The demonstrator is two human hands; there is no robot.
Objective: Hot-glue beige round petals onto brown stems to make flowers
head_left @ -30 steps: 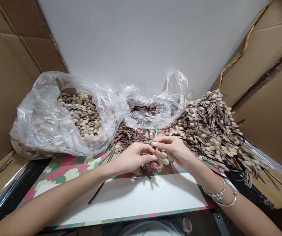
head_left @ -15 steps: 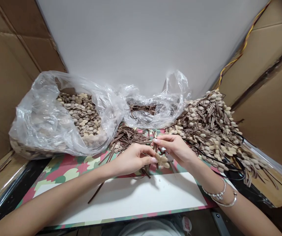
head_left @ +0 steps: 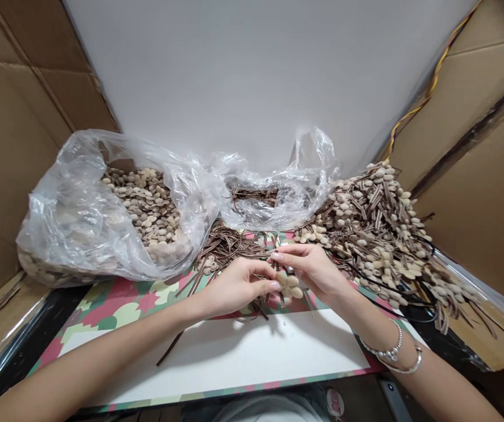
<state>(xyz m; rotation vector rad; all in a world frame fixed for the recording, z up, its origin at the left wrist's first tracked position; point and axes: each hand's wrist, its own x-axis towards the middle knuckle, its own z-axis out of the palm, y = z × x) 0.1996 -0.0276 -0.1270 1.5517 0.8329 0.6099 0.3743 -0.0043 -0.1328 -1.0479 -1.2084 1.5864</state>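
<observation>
Between thumb and fingers, my left hand (head_left: 241, 284) pinches a beige flower-shaped piece (head_left: 290, 285) over the back edge of a white sheet. Just to the right, my right hand (head_left: 311, 265) has its thumb and fingertips closed on a thin brown strip (head_left: 274, 261) above the flower piece. The two hands' fingertips are close together. Behind my left hand lies a tangle of brown striped strips (head_left: 234, 243), with some beige pieces (head_left: 210, 265) at its near left side. The strip's end at the flower piece is too small to make out.
A clear plastic bag (head_left: 80, 217) of beige pieces stands at left. A smaller bag (head_left: 296, 193) holds brown strips. A large heap of flower pieces with strips (head_left: 379, 228) lies right, near a black cable. Cardboard walls (head_left: 484, 193) flank the patterned board (head_left: 120, 302).
The flower piece has turned slightly and shows more of its face. My right hand has shifted slightly down and left, still pinching.
</observation>
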